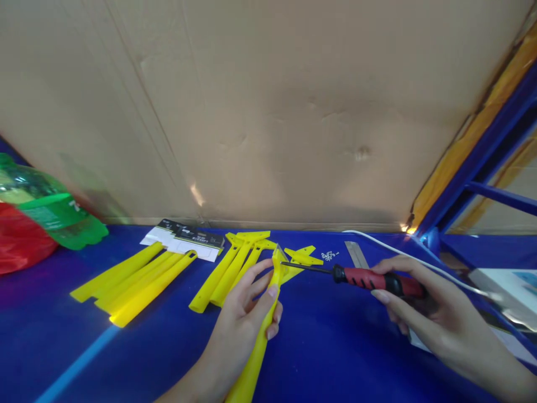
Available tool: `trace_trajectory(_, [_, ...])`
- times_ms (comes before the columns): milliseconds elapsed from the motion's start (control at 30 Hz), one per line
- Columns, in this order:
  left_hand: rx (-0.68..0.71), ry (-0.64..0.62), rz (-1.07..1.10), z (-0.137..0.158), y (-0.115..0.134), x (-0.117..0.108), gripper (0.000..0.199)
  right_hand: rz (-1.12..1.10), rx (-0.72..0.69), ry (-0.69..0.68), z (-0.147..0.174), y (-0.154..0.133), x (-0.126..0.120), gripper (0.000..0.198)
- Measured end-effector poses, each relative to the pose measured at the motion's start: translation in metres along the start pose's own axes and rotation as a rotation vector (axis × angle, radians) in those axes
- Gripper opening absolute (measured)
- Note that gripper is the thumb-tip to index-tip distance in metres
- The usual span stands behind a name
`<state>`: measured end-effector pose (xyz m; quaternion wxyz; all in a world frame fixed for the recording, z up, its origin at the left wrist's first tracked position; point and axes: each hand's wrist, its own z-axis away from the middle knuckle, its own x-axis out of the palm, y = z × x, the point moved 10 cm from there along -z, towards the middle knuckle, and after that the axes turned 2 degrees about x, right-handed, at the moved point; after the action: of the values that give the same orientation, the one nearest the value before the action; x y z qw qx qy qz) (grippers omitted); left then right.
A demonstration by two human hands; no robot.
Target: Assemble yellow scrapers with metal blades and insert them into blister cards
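My left hand is closed around the handle of a yellow plastic scraper, its head pointing up and away. In my right hand lies a screwdriver with a red and black grip. The dark shaft runs left, and its tip meets the scraper's head; the contact spot is too small to make out. Just beyond are yellow plastic head pieces, a scatter of small metal fasteners and flat metal blades. Several T-headed yellow handles lie left of my left hand.
More yellow handles lie farther left, below black-and-white printed cards. A green bottle and red bag sit at far left. A white cable crosses the blue surface towards a white box. Cardboard stands behind.
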<state>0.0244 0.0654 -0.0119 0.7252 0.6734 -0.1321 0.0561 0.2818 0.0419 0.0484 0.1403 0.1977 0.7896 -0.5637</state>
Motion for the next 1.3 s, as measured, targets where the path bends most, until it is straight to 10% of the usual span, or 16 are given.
trace_trajectory(233, [-0.030,0.004,0.003,0.000,-0.001,0.001,0.077,0.074,-0.051,-0.065,-0.001,-0.004,0.004,0.021])
trace_trajectory(500, [-0.011,0.031,0.046,-0.006,-0.022,-0.012,0.069,0.307,-0.454,0.081,0.010,-0.038,-0.004,0.019])
trace_trajectory(933, [-0.060,0.013,0.071,-0.003,-0.011,-0.002,0.080,0.163,-0.232,0.170,0.002,-0.019,-0.011,0.030])
trace_trajectory(1100, [-0.061,-0.002,0.072,-0.001,-0.011,0.002,0.077,0.013,0.058,0.032,-0.003,0.013,-0.001,0.039])
trace_trajectory(1300, [-0.050,-0.034,0.038,-0.003,-0.012,0.000,0.068,0.080,-0.009,0.090,-0.003,0.003,-0.009,0.043])
